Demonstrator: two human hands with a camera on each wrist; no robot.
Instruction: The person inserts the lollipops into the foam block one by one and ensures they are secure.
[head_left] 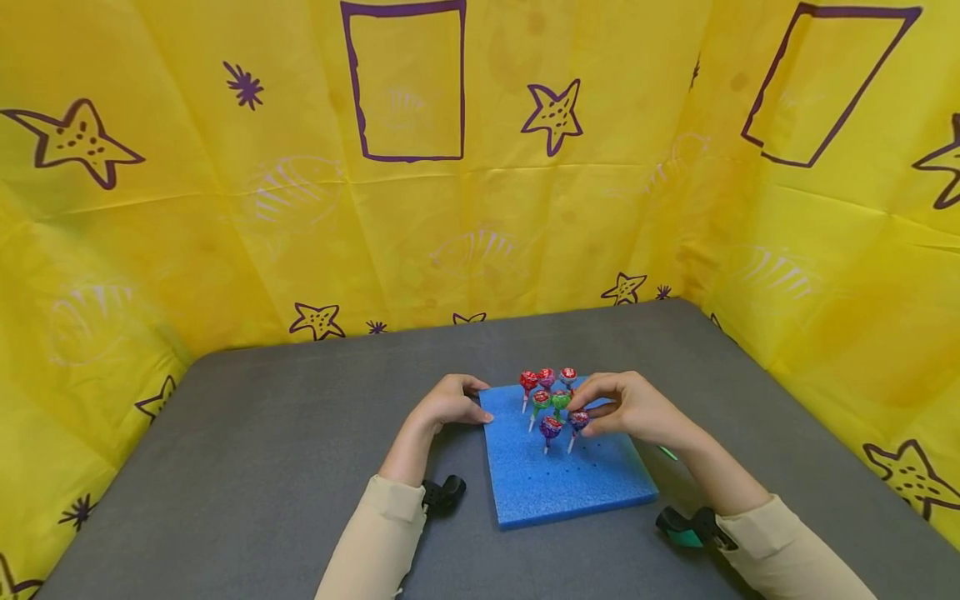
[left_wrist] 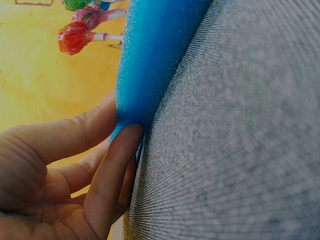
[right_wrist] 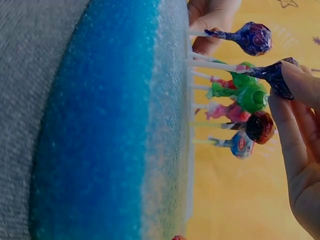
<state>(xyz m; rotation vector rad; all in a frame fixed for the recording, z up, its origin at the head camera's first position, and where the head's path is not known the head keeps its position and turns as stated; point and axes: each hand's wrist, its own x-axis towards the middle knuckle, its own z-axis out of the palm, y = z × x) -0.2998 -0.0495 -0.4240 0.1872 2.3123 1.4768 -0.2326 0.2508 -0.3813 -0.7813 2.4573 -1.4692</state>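
- Right hand (head_left: 637,410) pinches purple-wrapped lollipop (head_left: 578,421), standing in flat blue foam block (head_left: 562,475) on grey table (head_left: 262,450).
- Left hand (head_left: 447,403), fingers curled, grips the block's left edge.
- Six other lollipops stand nearby.

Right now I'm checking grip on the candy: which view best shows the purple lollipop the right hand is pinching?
The right wrist view: the purple lollipop fills the frame, fingertips on its wrapper, stick in the blue foam block. The head view shows it small beside the right hand. The left wrist view misses it.
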